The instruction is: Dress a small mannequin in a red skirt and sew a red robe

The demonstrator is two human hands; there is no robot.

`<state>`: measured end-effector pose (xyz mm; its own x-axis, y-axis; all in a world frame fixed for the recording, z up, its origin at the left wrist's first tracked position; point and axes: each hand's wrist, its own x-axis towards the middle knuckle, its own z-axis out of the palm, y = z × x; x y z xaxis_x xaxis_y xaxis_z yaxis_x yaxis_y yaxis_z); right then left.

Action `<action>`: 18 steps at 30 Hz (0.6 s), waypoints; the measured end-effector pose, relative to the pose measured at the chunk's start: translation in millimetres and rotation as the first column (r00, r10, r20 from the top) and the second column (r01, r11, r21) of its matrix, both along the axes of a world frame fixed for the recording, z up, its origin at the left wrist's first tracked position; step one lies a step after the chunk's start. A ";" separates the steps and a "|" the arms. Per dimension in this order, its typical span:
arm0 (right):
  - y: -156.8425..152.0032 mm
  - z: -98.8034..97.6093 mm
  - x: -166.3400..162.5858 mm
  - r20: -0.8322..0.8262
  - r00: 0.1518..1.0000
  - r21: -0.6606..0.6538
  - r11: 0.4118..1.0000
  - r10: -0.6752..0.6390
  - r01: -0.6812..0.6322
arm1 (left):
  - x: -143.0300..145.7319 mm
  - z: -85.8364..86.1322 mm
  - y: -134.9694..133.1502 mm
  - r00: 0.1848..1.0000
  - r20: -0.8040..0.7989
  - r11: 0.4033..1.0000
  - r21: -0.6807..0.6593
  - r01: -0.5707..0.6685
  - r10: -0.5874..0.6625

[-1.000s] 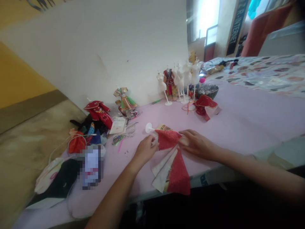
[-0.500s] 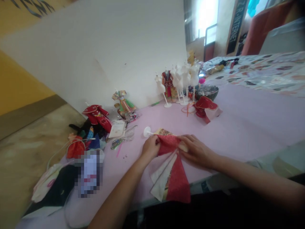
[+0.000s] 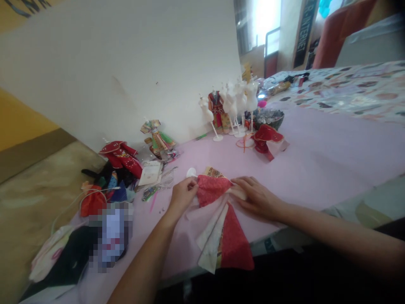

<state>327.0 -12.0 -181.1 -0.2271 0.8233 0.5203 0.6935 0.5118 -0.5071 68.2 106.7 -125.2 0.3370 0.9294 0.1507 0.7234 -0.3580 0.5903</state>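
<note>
Shifted left since the earlier frame, my left hand (image 3: 182, 196) now pinches the red pleated cloth (image 3: 210, 190), which lies at its 3 o'clock. My right hand (image 3: 257, 198) rests on the cloth from 9 o'clock of itself, and I cannot tell if it grips. A white stand base (image 3: 191, 172) peeks out beyond my left fingers. Far off at 12 o'clock, bare white dress forms (image 3: 240, 99) stand beside one dressed form (image 3: 218, 112).

A dark upright sign (image 3: 303, 33) read "R-INTERNET" in pale capitals, its top cut off by the frame edge.
</note>
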 end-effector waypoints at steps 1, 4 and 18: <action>0.1 -0.3 0.0 0.000 1.000 0.003 1.000 -0.001 0.001 | 0.8 0.1 0.5 0.999 0.036 1.000 0.001 -0.002 0.002; 1.2 -2.5 0.0 0.001 1.000 0.026 1.000 -0.001 0.001 | 7.7 -2.6 1.8 0.970 0.243 1.000 -0.025 -0.002 0.008; 1.1 -2.9 2.5 -0.016 1.000 -0.005 1.000 0.009 -0.009 | 5.8 19.8 17.4 0.999 -0.054 0.970 0.242 0.011 0.002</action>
<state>329.5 -10.9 -183.9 -0.2264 0.8240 0.5194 0.6806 0.5153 -0.5208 74.0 124.1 -105.5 0.3547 0.8661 0.3523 0.7499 -0.4885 0.4460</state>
